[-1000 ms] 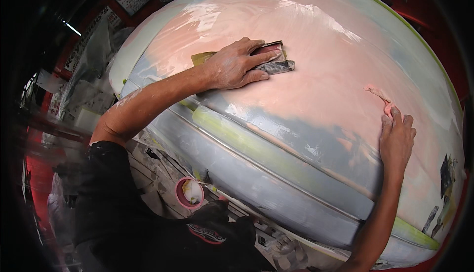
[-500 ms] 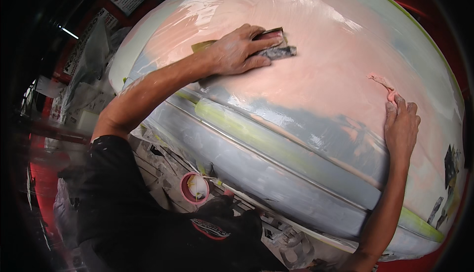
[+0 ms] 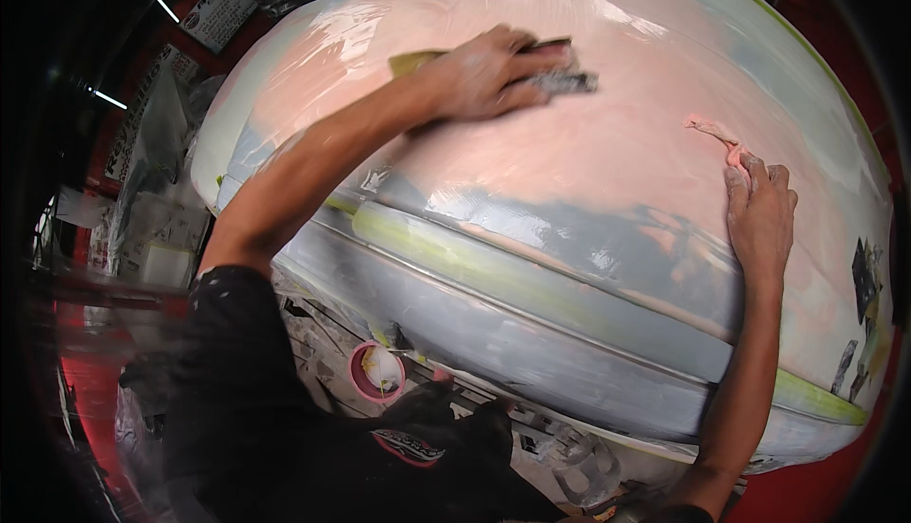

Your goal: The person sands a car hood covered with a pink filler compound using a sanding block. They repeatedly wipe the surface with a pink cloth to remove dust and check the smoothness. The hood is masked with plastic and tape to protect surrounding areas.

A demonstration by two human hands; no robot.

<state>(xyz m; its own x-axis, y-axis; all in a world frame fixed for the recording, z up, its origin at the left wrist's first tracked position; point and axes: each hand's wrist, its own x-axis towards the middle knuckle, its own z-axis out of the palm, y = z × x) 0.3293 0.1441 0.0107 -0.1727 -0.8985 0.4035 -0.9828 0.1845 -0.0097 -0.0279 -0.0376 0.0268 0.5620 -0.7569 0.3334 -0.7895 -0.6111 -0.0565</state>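
A wide, curved body panel (image 3: 617, 162) spreads in front of me, wet and shiny, with patches of pink filler and grey. On its upper middle part my left hand (image 3: 484, 77) grips a sanding block (image 3: 562, 65) wrapped in worn abrasive paper; motion blurs the hand. A yellowish flap of the paper (image 3: 410, 64) sticks out behind the wrist. Farther right, my right hand (image 3: 761, 210) rests against the panel with its fingers closed on a crumpled pink rag (image 3: 714, 131), whose loose end trails up and left over the surface.
A pink bucket (image 3: 362, 377) with pale contents stands on the cluttered floor below the panel's near edge. Dark torn strips (image 3: 862, 281) cling to the panel's far right. Plastic sheeting (image 3: 157, 148) and printed boards (image 3: 220, 6) are at the left.
My left hand has slid the sanding block to the right across the panel. My right hand keeps its place with the rag, while the whole view has shifted slightly.
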